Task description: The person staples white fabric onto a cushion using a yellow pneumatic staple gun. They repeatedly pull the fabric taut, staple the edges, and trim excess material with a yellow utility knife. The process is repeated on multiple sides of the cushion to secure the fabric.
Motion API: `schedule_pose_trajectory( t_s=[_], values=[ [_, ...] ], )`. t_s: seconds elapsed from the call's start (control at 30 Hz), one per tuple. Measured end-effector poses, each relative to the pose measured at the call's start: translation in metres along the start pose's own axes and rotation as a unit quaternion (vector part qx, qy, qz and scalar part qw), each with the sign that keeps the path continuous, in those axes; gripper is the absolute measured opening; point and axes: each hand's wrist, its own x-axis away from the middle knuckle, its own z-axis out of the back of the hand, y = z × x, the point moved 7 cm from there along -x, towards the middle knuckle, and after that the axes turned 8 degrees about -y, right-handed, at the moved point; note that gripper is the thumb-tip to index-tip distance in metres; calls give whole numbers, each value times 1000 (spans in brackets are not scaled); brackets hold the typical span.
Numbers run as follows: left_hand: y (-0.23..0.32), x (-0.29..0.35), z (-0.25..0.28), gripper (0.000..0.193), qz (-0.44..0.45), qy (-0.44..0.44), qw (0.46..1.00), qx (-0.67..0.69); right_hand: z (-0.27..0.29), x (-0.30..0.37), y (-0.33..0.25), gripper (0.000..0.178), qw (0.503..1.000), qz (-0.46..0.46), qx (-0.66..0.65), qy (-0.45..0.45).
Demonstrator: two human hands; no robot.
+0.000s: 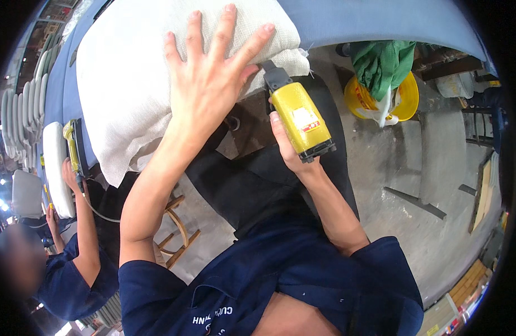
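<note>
Nose to the fabric: the yellow tool (302, 115) in the right hand (287, 148) points up-left at the white cloth (120, 67), just beside the left thumb.

And here's the picture: the right hand is wrapped around the tool, most of its fingers hidden beneath, the long axis slanting from lower right to upper left; whether the dark nose touches the weave, I can't tell. The left hand (207, 78) lies flat on the cloth, fingers fanned wide, gripping nothing. That cloth lies ahead and to the left of the tool, coarse and matte, draped over a bulky rounded form, its lower edge rumpled and fraying at the right corner. Glossy yellow casing, blocky, with black ends; smooth blue covering (381, 19) spreads beyond.
</note>
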Motion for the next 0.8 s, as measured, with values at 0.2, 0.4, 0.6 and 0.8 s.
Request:
schedule_pose_trajectory(
  t_s=[0.2,0.4,0.6,0.8],
  values=[
    [0,1,2,87,-7,-15,1000,-3,-12,-2,-7,15,989,56,132,-41],
    [1,-1,4,89,-9,-50,998,-25,-19,-10,-14,30,995,90,22,-44],
    [-6,1,5,85,-22,-52,998,5,-25,-8,-22,33,994,98,18,-45],
    [-55,-11,17,63,-131,-141,954,231,-6,-12,-22,15,999,37,3,7]
  ],
)
